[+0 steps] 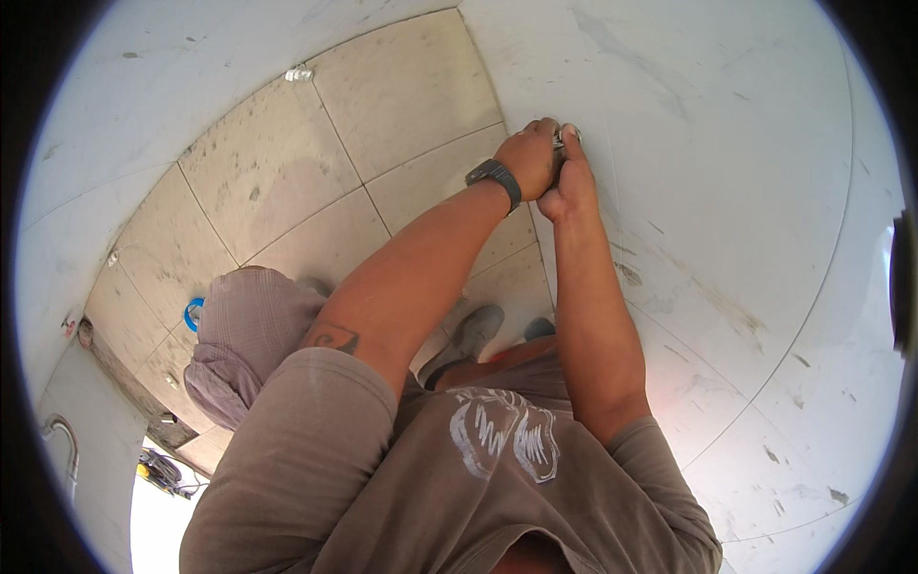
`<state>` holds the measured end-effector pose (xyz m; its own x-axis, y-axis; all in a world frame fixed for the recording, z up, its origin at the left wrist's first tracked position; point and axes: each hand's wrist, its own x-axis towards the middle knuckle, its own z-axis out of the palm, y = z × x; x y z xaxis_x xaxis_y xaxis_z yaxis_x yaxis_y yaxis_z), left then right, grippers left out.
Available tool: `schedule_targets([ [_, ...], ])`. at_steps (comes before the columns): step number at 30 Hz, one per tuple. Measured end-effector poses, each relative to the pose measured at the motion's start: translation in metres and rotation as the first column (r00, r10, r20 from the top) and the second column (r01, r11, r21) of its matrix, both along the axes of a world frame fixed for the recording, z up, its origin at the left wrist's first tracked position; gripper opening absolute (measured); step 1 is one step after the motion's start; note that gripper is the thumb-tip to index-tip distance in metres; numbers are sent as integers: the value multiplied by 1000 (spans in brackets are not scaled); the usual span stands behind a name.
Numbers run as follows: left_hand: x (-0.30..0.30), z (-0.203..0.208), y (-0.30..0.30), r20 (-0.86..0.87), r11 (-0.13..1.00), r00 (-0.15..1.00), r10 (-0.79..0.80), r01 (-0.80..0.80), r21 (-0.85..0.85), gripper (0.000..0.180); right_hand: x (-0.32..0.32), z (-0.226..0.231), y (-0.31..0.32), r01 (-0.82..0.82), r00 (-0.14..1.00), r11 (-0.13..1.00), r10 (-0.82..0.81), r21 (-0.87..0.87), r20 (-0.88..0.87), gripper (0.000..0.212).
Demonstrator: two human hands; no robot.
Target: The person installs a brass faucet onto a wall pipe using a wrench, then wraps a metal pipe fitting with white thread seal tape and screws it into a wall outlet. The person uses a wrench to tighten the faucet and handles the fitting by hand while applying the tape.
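My left hand (528, 161), with a black watch at the wrist, is closed around a small shiny metal fitting (560, 142) at the pale tiled wall (708, 172). Right beside it, my right hand (574, 187) grips the same piece, its thumb stretched up along the outer side. Fingers cover most of the fitting, so its exact kind does not show. Both arms reach forward and the hands touch each other.
Beige floor tiles (296, 153) with dark smudges lie to the left. A small whitish silvery piece (299, 73) sits at the far tile edge. A blue ring (193, 314) shows beside my knee, a curved chrome pipe (67, 445) at far left, and cables (164, 473) by the doorway.
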<state>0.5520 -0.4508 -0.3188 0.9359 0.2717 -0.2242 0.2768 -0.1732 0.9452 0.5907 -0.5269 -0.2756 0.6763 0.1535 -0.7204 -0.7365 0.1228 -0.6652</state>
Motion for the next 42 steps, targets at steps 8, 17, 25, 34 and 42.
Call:
schedule_targets([
  [8,0,2,45,-337,534,920,-201,-185,-825,41,1,-8,-6,5,999,993,-10,-119,-42,43],
  [17,8,-10,24,-305,-3,925,-225,-314,-949,37,-2,-10,-15,-47,998,999,47,-3,47,39],
  [25,13,3,20,-332,19,920,-207,-335,-942,25,-5,-8,-19,-64,995,996,58,68,80,31],
  [34,12,12,12,-393,213,912,-118,-363,-907,19,-15,-7,-46,-246,966,968,248,-41,68,35],
  [42,13,5,-2,-367,503,930,17,-325,-801,31,-29,0,-58,-289,954,951,296,-108,48,53],
])
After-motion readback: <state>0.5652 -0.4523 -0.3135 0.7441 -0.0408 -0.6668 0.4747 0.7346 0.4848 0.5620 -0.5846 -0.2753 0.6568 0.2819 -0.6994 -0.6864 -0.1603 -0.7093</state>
